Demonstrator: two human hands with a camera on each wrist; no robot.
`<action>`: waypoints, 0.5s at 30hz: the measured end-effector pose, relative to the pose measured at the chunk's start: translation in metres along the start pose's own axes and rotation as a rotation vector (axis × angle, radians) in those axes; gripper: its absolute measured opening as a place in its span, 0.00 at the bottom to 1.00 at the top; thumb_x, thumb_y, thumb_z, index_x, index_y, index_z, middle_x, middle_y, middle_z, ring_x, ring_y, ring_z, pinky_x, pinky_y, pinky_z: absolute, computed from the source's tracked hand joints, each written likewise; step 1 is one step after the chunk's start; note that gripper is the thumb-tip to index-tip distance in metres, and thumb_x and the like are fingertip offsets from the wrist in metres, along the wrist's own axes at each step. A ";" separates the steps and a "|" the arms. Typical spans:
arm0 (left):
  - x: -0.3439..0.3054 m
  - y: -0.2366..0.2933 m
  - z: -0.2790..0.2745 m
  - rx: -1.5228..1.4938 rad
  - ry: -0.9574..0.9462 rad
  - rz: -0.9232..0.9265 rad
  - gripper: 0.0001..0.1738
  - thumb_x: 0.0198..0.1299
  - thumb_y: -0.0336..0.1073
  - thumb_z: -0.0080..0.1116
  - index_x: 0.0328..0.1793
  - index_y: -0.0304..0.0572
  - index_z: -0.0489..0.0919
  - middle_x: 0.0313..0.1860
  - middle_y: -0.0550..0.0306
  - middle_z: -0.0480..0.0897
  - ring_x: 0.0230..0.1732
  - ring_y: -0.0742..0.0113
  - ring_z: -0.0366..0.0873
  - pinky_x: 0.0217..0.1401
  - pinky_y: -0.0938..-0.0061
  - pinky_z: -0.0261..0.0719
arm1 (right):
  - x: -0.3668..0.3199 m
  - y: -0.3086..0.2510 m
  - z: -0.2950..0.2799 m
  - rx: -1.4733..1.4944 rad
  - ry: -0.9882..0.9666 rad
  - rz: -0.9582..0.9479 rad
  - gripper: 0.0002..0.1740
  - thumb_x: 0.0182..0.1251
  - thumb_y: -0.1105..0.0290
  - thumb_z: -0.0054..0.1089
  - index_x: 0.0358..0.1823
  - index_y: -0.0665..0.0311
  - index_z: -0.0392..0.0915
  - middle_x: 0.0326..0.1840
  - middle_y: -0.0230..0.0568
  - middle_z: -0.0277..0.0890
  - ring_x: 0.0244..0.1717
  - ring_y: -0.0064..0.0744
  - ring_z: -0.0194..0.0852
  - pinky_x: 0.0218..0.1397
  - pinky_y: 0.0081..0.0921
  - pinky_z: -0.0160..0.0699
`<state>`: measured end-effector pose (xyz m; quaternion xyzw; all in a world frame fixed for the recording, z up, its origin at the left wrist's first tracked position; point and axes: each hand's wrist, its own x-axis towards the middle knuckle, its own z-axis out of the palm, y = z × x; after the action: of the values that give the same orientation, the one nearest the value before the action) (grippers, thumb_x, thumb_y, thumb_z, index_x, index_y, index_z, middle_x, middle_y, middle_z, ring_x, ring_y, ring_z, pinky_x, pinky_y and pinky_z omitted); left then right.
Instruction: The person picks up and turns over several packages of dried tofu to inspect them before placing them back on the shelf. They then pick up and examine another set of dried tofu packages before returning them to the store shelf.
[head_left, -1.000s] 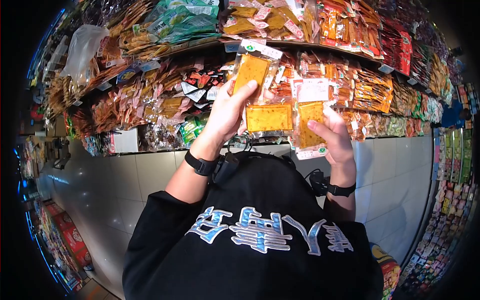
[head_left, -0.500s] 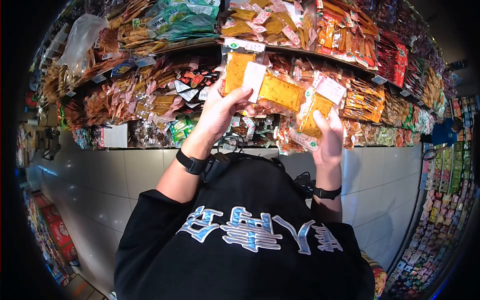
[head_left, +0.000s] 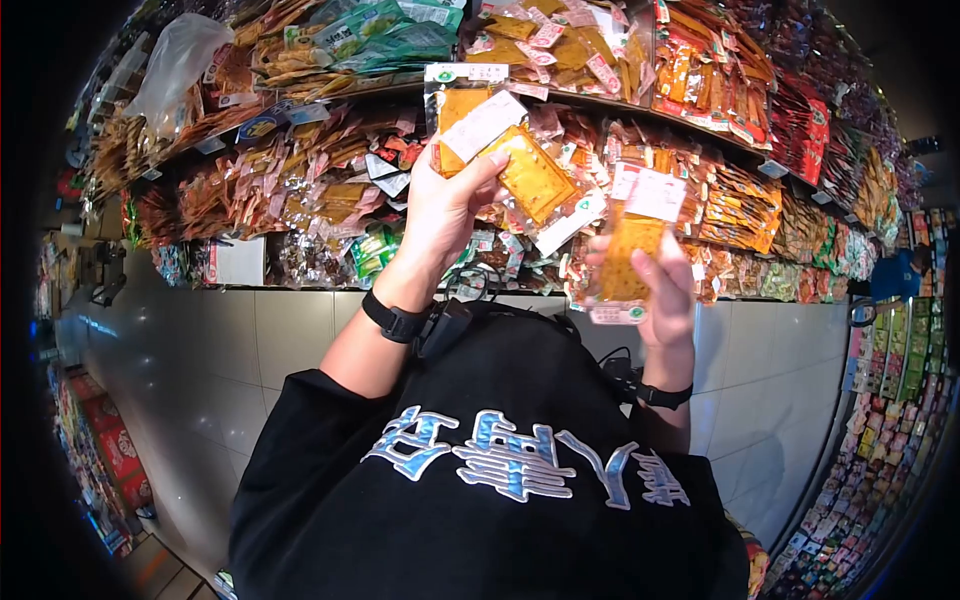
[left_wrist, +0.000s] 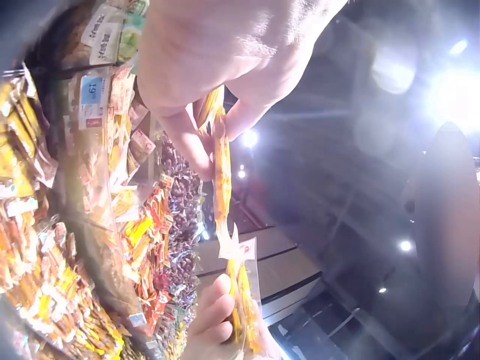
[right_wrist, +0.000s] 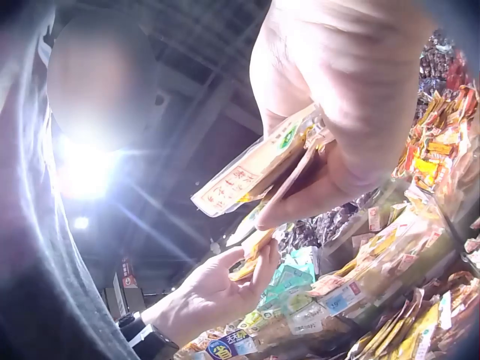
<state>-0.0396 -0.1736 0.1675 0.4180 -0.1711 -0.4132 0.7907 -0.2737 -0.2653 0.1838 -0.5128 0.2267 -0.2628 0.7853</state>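
**Head view.** The left hand (head_left: 445, 215) was seen raised, with thumb and fingers pinched on two orange packets (head_left: 530, 175). The pair was fanned above that hand, one upright and one tilted toward the right hand (head_left: 668, 290). The right hand was curled round a single orange packet (head_left: 628, 255), held upright and lower than the pair. A gap appeared between them. The stocked shelf (head_left: 300, 110) lay just beyond both hands. It was judged that the pair would be best kept fanned, with the thumb pressed across both lower edges so that neither slips.

**Left wrist view.** The pair (left_wrist: 221, 161) was seen edge-on, hung below the pinching fingers of the left hand (left_wrist: 225, 52). The right hand (left_wrist: 214, 315) and its packet (left_wrist: 244, 300) were noted beneath.

**Right wrist view.** The single packet (right_wrist: 255, 169) was seen clamped between thumb and fingers of the right hand (right_wrist: 345, 97). The left hand (right_wrist: 217, 289) was seen farther off, with an orange packet (right_wrist: 255, 251) in its pinch. A firm grip at the packet's middle was judged sufficient.
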 end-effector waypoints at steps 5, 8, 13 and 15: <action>-0.004 0.008 -0.006 0.104 -0.039 0.030 0.24 0.56 0.28 0.68 0.59 0.39 0.73 0.45 0.61 0.82 0.34 0.80 0.78 0.36 0.84 0.78 | -0.001 0.000 -0.002 0.078 0.098 -0.101 0.24 0.72 0.68 0.51 0.64 0.75 0.63 0.51 0.54 0.79 0.52 0.40 0.81 0.56 0.37 0.81; -0.006 0.009 -0.005 0.111 -0.049 0.044 0.25 0.56 0.28 0.68 0.59 0.39 0.73 0.46 0.60 0.83 0.38 0.78 0.80 0.37 0.84 0.79 | -0.001 0.002 -0.005 0.017 0.130 -0.103 0.26 0.72 0.64 0.52 0.65 0.74 0.63 0.52 0.52 0.78 0.52 0.40 0.79 0.59 0.38 0.77; -0.012 0.013 -0.010 0.181 -0.045 0.032 0.24 0.56 0.29 0.69 0.58 0.38 0.74 0.47 0.59 0.83 0.41 0.76 0.82 0.40 0.83 0.80 | -0.001 0.001 0.008 0.110 0.119 -0.085 0.24 0.71 0.66 0.52 0.63 0.74 0.65 0.51 0.51 0.78 0.49 0.37 0.81 0.54 0.35 0.82; -0.014 0.014 -0.014 0.170 -0.050 0.027 0.24 0.56 0.30 0.69 0.58 0.39 0.74 0.46 0.60 0.84 0.41 0.76 0.82 0.40 0.82 0.80 | -0.002 0.002 0.006 0.136 0.091 -0.047 0.24 0.71 0.66 0.52 0.62 0.74 0.66 0.51 0.50 0.78 0.49 0.37 0.80 0.54 0.33 0.81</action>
<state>-0.0319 -0.1510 0.1712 0.4708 -0.2307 -0.3968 0.7534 -0.2705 -0.2591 0.1843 -0.4510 0.2314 -0.3190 0.8008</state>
